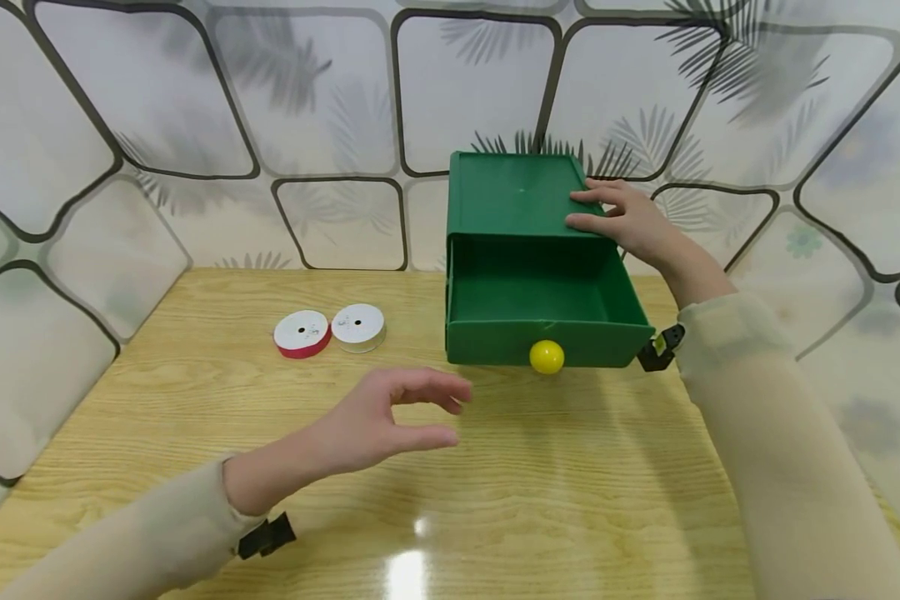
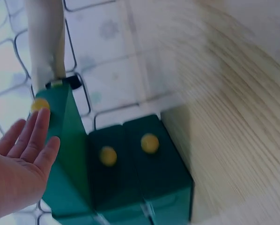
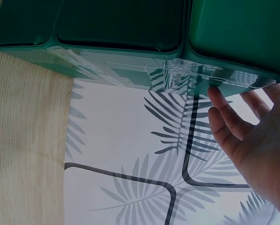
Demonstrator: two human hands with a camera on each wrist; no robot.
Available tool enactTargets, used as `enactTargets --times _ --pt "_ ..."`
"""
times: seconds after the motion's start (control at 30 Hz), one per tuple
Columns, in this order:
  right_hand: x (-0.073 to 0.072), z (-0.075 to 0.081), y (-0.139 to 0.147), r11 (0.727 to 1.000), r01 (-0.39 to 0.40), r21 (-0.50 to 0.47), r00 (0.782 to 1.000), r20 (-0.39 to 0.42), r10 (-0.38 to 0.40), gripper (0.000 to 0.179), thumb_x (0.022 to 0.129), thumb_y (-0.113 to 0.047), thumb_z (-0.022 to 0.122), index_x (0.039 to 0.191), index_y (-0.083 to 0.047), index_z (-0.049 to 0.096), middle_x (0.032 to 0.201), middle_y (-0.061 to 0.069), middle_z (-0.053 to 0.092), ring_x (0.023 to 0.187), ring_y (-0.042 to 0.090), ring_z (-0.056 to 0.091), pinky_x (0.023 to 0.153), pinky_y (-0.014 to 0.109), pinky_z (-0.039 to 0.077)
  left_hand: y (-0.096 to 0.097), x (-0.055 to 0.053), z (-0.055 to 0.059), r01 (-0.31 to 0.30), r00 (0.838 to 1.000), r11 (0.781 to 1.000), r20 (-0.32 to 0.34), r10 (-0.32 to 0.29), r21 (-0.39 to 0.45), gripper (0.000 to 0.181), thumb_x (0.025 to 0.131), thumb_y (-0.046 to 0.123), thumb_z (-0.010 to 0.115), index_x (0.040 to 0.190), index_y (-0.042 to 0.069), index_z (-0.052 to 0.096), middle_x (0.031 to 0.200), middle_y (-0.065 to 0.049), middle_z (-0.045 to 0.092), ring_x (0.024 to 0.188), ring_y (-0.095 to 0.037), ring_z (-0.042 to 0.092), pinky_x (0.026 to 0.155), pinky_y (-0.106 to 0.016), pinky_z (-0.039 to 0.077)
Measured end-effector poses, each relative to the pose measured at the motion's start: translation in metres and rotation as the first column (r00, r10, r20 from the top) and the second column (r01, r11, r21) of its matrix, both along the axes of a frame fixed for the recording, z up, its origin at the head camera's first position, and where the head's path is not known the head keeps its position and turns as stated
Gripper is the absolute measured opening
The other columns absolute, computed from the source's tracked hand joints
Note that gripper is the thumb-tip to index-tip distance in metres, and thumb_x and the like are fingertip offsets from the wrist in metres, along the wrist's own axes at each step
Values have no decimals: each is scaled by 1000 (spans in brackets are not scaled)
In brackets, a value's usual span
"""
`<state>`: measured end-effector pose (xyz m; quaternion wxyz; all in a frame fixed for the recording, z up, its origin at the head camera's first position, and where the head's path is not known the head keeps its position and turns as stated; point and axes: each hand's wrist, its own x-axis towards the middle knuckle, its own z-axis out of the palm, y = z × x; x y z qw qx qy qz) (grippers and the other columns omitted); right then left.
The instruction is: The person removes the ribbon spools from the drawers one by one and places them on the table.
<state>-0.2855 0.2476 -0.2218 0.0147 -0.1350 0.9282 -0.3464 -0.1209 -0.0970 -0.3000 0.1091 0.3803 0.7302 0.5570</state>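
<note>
A green drawer cabinet (image 1: pixel 517 196) stands on the table, its top drawer (image 1: pixel 487 343) pulled out and bare inside. A yellow round knob (image 1: pixel 547 357) sits on that drawer's front. My right hand (image 1: pixel 630 221) rests on the cabinet's top at the right edge, fingers spread. From the right wrist view, fingertips of the right hand (image 3: pixel 261 136) touch the cabinet's taped side (image 3: pixel 116 70). My left hand (image 1: pixel 378 421) hovers before the drawer with fingers loosely bent, holding nothing. Two lower drawers (image 2: pixel 130 173), each with a yellow knob, are closed in the left wrist view.
Left of the cabinet lie two ribbon spools, a red one (image 1: pixel 301 333) and a pale one (image 1: pixel 358 327), side by side. Behind and beside the wooden table (image 1: pixel 540 500) rises a patterned wall covering (image 1: pixel 337 92) with leaf prints.
</note>
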Motion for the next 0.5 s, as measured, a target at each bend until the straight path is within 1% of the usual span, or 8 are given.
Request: enactTargets --times 0.1,0.27,0.4,0.5 --pt "0 0 0 1000 3 -1 1000 2 -3 67 96 -43 58 150 -9 38 161 3 12 134 46 27 105 62 27 11 2 1 32 999 999 35 -32 6 47 87 7 73 131 3 59 120 -6 65 104 -19 64 92 -35 49" --pt "0 -1 0 1000 7 -10 1000 6 -7 67 95 -43 59 150 -10 38 161 2 13 134 46 27 104 61 28 30 1 1 59 992 998 109 -62 29 51 88 5 71 136 1 54 121 -9 65 102 -16 65 94 -38 48" --pt "1 -1 0 1000 5 -10 1000 0 -5 67 95 -43 59 149 -9 39 161 2 13 133 46 27 105 61 28 43 0 -2 68 979 997 190 -73 34 51 89 5 70 137 1 53 122 -11 65 102 -16 65 95 -39 48" --pt "1 0 0 1000 2 -6 1000 -6 -2 66 96 -42 59 149 -8 39 161 3 14 134 46 27 105 61 27 54 -2 -4 56 966 998 250 -61 27 52 90 6 69 138 2 52 121 -11 65 103 -16 65 93 -34 49"
